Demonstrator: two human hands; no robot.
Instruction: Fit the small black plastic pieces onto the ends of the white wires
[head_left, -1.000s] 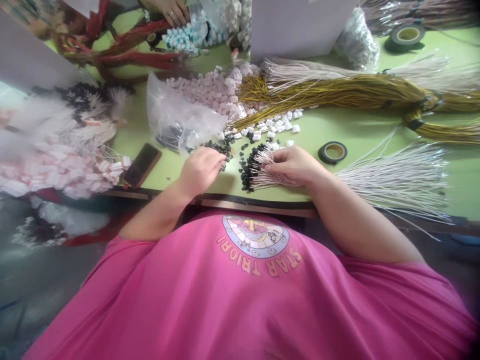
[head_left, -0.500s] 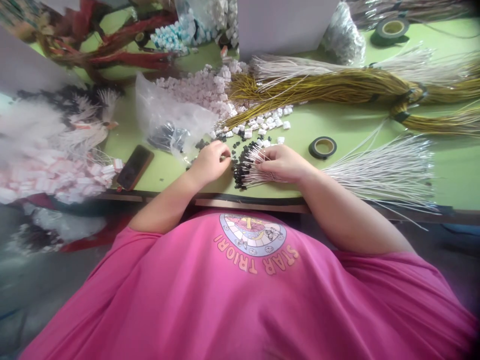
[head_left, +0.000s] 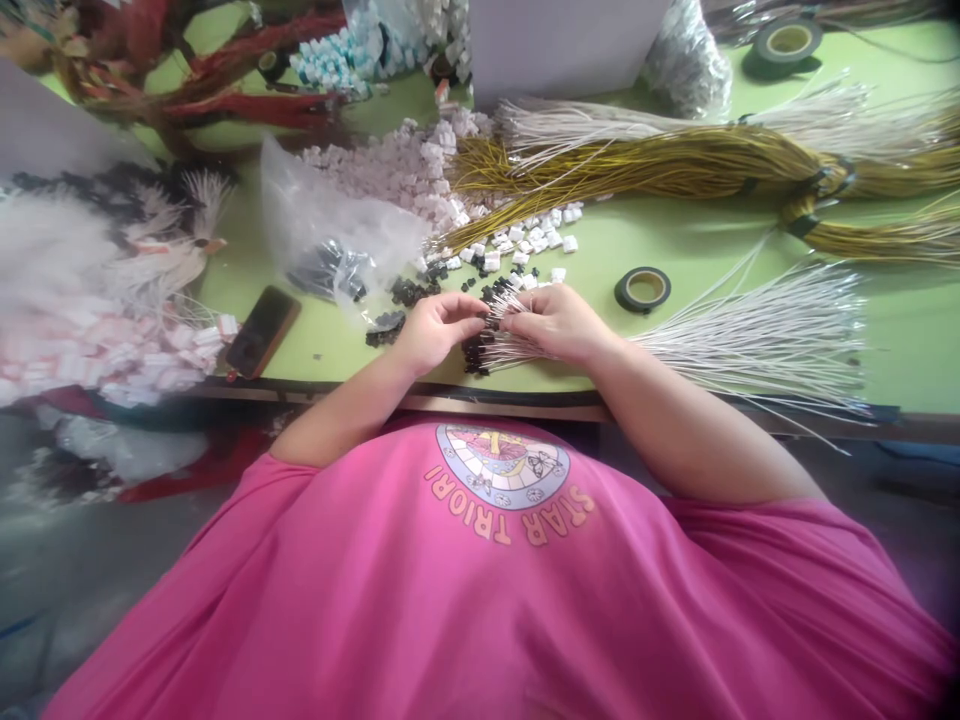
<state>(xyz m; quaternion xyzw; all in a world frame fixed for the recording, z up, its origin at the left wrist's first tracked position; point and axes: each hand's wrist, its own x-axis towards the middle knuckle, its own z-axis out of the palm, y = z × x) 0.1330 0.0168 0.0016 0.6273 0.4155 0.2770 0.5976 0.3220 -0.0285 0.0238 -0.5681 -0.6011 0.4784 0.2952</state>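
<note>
A fanned bundle of white wires [head_left: 765,340] lies on the green table, its left ends tipped with small black connectors [head_left: 474,355]. My right hand [head_left: 559,325] is closed around wires near those ends. Against the same ends, my left hand [head_left: 439,330] pinches with thumb and forefinger; whatever sits between them is too small to make out. Loose black connectors [head_left: 409,292] are scattered just beyond my left hand. Behind both hands spreads a heap of white connectors [head_left: 420,165].
Yellow wires [head_left: 675,165] tied in a bundle stretch across the back right. A tape roll [head_left: 643,289] lies beyond my right forearm. To the left are a clear plastic bag [head_left: 322,230], a phone [head_left: 262,333] and a pile of white-and-pink connectors [head_left: 112,345].
My left hand has moved right, from the loose black connectors to the wire ends at my right hand. The right hand has stayed nearly in place on the wires.
</note>
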